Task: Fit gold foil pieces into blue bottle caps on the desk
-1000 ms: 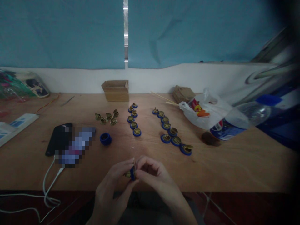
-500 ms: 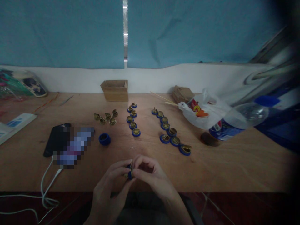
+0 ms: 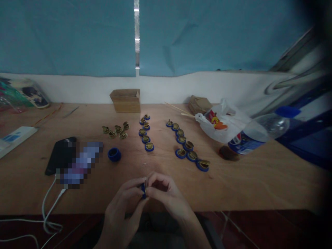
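At the near edge of the wooden table, two bare hands meet around one small blue piece. The left hand has the piece pinched between its thumb and fingers, with the piece standing on its edge. The right hand is curled, and its thumb and finger tips touch the other side of the piece. I cannot tell if they are gripping some bit of it, because the fingers hide it. The step in hand looks like close finger work on this one piece. I think the next move needs the left hand to hold tight and the right tips to push or turn gently, so nothing slips. Farther back sit a left row of gold and blue pieces and a longer right row. Five plain gold pieces lie to the left, behind a round blue stack.
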`<state>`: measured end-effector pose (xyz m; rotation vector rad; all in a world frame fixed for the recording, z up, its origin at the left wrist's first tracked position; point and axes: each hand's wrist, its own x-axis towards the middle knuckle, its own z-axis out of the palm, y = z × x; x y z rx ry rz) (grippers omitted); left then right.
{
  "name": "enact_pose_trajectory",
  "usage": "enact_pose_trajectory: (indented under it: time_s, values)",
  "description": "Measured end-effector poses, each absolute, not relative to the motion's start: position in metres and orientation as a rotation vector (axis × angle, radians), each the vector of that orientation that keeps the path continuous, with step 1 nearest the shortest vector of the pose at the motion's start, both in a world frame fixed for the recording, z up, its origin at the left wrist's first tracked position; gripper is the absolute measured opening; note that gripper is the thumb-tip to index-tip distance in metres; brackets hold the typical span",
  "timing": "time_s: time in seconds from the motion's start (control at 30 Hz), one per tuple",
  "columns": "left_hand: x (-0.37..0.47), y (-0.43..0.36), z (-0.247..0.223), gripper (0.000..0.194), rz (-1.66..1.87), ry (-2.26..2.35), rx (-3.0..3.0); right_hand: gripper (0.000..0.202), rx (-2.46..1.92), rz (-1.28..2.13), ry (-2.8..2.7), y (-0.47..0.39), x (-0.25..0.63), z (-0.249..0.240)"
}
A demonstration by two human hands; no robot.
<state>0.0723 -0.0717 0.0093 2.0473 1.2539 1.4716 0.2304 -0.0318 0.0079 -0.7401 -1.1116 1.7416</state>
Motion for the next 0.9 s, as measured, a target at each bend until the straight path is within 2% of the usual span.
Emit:
enact_pose_trajectory:
  time_s: [0.4,0.7,0.9]
  values:
    - [0.077,-0.079,0.021,0.046,1.317,1.342,1.855,0.013,-0.862,1.599,-1.259,-0.036,0.240,0.038]
    - [0.086,-0.077,0.028,0.026,1.285,1.146,1.387,0.025,-1.105,1.399,-1.273,-0.049,0.233,0.051]
    - [0.084,-0.074,0.025,0.022,1.298,1.095,1.331,0.024,-1.130,1.345,-1.298,-0.047,0.229,0.056]
